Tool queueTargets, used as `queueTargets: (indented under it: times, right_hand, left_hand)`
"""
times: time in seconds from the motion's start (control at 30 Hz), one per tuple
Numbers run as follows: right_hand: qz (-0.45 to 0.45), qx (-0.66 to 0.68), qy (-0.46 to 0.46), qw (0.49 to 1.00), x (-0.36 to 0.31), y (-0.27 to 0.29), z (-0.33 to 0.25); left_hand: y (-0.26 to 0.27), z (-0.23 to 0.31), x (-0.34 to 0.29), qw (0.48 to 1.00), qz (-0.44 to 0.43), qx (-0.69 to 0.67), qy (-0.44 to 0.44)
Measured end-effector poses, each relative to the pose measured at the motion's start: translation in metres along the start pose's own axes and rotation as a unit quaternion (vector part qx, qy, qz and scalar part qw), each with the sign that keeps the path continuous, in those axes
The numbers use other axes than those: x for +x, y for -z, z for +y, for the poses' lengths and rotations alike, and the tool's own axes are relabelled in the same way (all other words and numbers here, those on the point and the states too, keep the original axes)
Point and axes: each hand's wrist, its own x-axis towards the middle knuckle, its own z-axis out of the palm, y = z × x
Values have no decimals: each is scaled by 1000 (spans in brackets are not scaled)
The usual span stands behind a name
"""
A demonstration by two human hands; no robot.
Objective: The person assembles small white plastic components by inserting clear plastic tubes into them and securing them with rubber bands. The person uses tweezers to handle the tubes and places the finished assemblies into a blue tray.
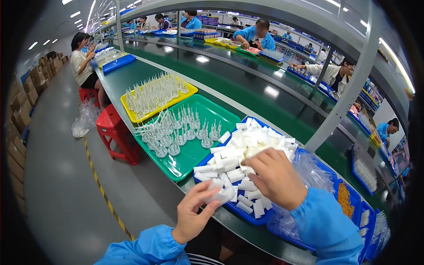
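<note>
Clock centred on the blue tray of white blocks, 12 at the far side.

Left hand: between 7 and 8 o'clock, just off the near rim. Thumb and fingers pinch a white lump — its exact make is blurred, partly covered by the fingers.

Right hand: over the tray, toward 4 o'clock. Fingers bent, pointing toward 9, tips at the heap. Cannot tell if they pinch a block. Both sleeves light blue, gathered at the wrists.

Blocks: piled loosely, highest toward 12, a few lying apart near 6.

Toward 10: green tray with white spiked parts standing on round bases. Beyond it, same direction, yellow tray, more tightly packed with similar spiked parts.

At 3: clear bags, crumpled. Near 4: orange strands in a blue tray.

Between 9 and 10, off the bench: red stool — farther off at 10, a seated person.
</note>
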Motion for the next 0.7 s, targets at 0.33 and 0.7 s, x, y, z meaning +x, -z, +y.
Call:
queueTargets:
  times: [0.33, 0.7]
  right_hand:
    - [-55, -20, 57, 997, 83, -89, 36]
    - [-48, 11, 33, 998, 54, -50, 39]
  left_hand:
    - [26, -17, 46, 979, 161, 43, -121]
    - [-7, -25, 79, 980, 142, -69, -124]
